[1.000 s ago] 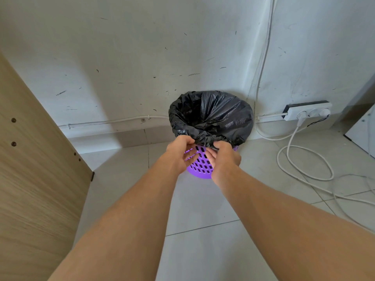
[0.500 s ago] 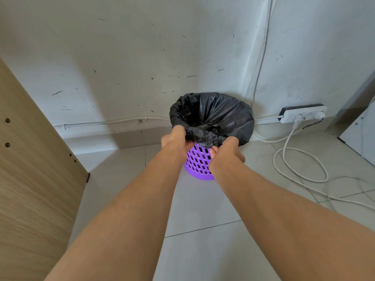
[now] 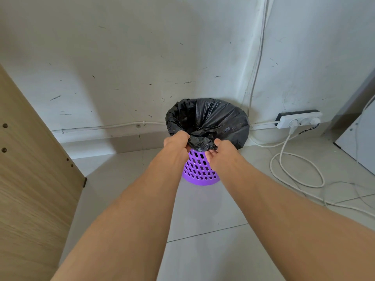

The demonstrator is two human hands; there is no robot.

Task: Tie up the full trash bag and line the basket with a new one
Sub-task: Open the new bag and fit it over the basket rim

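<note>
A purple perforated basket (image 3: 199, 172) stands on the tiled floor against the white wall. A black trash bag (image 3: 215, 120) lines it, its mouth open and its edge folded over the rim. My left hand (image 3: 176, 143) grips the bag's near edge at the left. My right hand (image 3: 220, 152) pinches the same near edge a little to the right, thumb on top. Between the two hands the plastic is bunched up off the rim. What lies inside the bag is hidden.
A wooden panel (image 3: 30, 179) stands close on the left. A white power strip (image 3: 300, 119) lies by the wall at the right, with white cables (image 3: 294, 173) looping over the floor. A white object (image 3: 359, 142) sits at the far right.
Both hands have curled round the bag's near edge and drawn it up off the basket rim. The view has shifted slightly.
</note>
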